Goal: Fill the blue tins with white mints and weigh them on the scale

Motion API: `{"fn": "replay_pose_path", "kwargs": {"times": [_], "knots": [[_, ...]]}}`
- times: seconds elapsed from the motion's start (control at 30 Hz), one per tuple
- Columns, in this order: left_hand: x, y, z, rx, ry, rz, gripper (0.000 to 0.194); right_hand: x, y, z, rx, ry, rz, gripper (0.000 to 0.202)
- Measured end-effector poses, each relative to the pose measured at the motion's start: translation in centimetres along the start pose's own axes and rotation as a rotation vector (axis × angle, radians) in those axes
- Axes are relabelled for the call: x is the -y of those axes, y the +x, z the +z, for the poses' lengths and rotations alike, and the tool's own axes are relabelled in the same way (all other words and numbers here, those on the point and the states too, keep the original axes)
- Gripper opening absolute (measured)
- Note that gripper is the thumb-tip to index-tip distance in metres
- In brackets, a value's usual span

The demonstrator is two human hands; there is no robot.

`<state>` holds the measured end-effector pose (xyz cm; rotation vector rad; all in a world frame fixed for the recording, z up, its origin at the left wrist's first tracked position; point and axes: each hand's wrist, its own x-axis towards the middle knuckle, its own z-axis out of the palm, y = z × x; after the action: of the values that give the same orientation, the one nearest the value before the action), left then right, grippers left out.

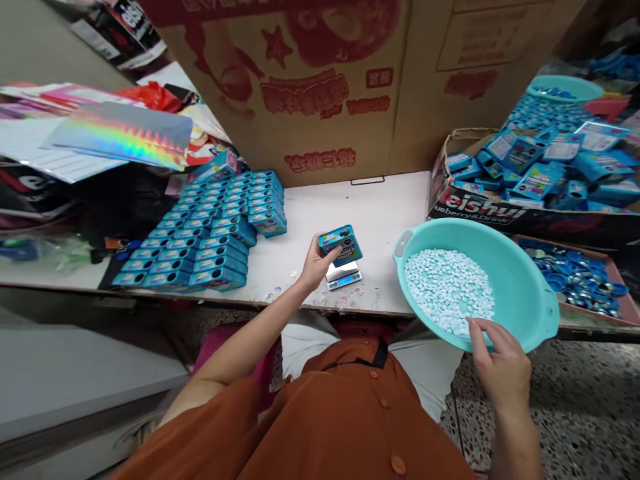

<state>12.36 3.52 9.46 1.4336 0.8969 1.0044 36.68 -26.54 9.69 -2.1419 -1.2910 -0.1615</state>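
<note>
My left hand (pixel 314 265) is closed around a small blue candy box (pixel 349 244) with a dark round spot on its top. The box is held just above a small digital scale (pixel 345 280), whose platform it partly covers. My right hand (pixel 503 360) is over the near rim of a turquoise basin (pixel 520 280). Its thumb and forefinger are pinched at the edge of a layer of small white pellets (pixel 445 287). Whether anything sits between those fingertips cannot be made out.
Rows of blue boxes (pixel 200 240) stand on the left of the white table (pixel 320 207). A large cardboard carton (pixel 320 133) rises behind. At right are an open carton (pixel 475 213) of blue boxes and a tray (pixel 625 300) of round blue-and-silver pieces.
</note>
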Motion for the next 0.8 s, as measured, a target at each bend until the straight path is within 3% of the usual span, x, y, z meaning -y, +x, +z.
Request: {"fn": "replay_pose_path", "kwargs": {"times": [0.23,0.4,0.47,0.63,0.7,0.8], "knots": [[4.7,-0.6,-2.4,-0.087,-0.073,-0.027,0.049,1.2,0.5,0.1,-0.042,-0.072,-0.032,0.03],[6.9,-0.2,-2.7,-0.033,0.05,0.048,0.047,2.1,0.6,0.1,-0.011,-0.074,-0.042,0.03],[7.2,-0.1,-3.0,0.001,0.115,0.07,0.051,2.3,0.6,-0.1,-0.004,-0.074,-0.03,0.03],[6.6,-1.6,-4.6,0.051,0.341,0.115,0.088,2.2,0.4,-0.6,-0.004,-0.112,-0.006,0.031],[6.3,-2.8,-5.5,-0.021,0.419,0.161,0.086,2.1,0.4,-0.7,0.0,-0.123,-0.001,0.032],[6.2,-4.6,-7.0,-0.154,0.5,0.211,0.068,2.1,0.8,-0.5,0.015,-0.128,0.02,0.033]]}}
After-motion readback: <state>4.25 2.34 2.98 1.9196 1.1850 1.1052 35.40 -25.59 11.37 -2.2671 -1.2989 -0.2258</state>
